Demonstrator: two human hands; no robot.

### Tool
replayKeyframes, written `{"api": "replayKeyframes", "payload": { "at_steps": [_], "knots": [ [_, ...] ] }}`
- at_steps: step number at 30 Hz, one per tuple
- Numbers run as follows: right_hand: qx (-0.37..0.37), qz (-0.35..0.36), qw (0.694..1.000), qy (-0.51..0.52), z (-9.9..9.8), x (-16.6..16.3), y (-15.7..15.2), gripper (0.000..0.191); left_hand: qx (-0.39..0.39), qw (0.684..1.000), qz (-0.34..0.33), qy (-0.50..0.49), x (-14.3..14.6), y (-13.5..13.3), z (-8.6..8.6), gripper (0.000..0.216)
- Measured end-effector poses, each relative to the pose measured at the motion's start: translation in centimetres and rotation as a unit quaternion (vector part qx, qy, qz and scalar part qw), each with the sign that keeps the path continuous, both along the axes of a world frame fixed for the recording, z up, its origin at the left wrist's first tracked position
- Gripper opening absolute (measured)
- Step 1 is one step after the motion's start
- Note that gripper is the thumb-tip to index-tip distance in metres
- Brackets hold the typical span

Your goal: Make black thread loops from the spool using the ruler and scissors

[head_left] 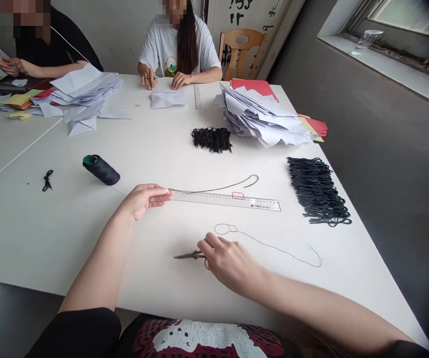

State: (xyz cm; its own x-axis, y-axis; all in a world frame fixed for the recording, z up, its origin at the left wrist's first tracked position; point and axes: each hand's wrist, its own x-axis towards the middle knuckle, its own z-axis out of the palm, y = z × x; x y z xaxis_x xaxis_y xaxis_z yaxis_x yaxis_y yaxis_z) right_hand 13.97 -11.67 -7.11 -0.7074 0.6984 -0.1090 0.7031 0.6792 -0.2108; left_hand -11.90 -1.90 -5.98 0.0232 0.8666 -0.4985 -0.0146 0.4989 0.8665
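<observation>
White tabletop (24, 233) ends in a near edge just below both forearms. Right hand (229, 263) is closed around small scissors (190, 256), just beside a loose thin black cord (270, 247), while left hand (145, 199) pinches the end of a second cord (214, 189) just above a long ruler (225, 200). Farther off lie one black thread spool (101, 170), one large bunch of black loops (316, 191), one smaller black bunch (212, 140) and one stack of folded paper (262, 117).
</observation>
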Motion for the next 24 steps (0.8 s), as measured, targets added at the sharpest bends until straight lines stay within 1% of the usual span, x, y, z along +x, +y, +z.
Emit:
{"api": "replayKeyframes", "payload": {
  "at_steps": [1, 2, 4, 6, 8, 14, 24],
  "knots": [
    [-0.076, -0.016, 0.996, 0.047, 0.4, -0.6, 1.2, 0.012, -0.004, 1.0, -0.003, -0.006, 0.1, 0.0, 0.0, 0.032],
    [-0.152, -0.026, 0.983, 0.102, 0.8, -1.1, 2.4, 0.01, -0.007, 1.0, -0.007, -0.013, 0.2, 0.0, -0.1, 0.031],
    [-0.263, -0.043, 0.945, 0.189, 1.3, -2.1, 4.7, 0.028, -0.01, 1.0, -0.014, -0.025, 0.4, -0.1, -0.1, 0.029],
    [-0.326, -0.054, 0.914, 0.234, 1.3, -2.9, 6.3, 0.039, -0.012, 0.999, -0.017, -0.03, 0.5, -0.1, -0.2, 0.027],
    [-0.345, -0.066, 0.902, 0.252, 1.0, -3.6, 7.3, 0.042, -0.011, 0.999, -0.018, -0.031, 0.5, -0.1, -0.2, 0.026],
    [-0.338, -0.096, 0.903, 0.248, 0.2, -4.7, 7.8, 0.041, 0.001, 0.999, -0.023, -0.032, 0.3, -0.2, -0.4, 0.024],
    [-0.364, -0.113, 0.895, 0.233, 1.0, -4.2, 8.6, 0.035, 0.004, 0.999, -0.045, -0.017, 0.4, -0.2, -0.1, 0.025]
  ]
}}
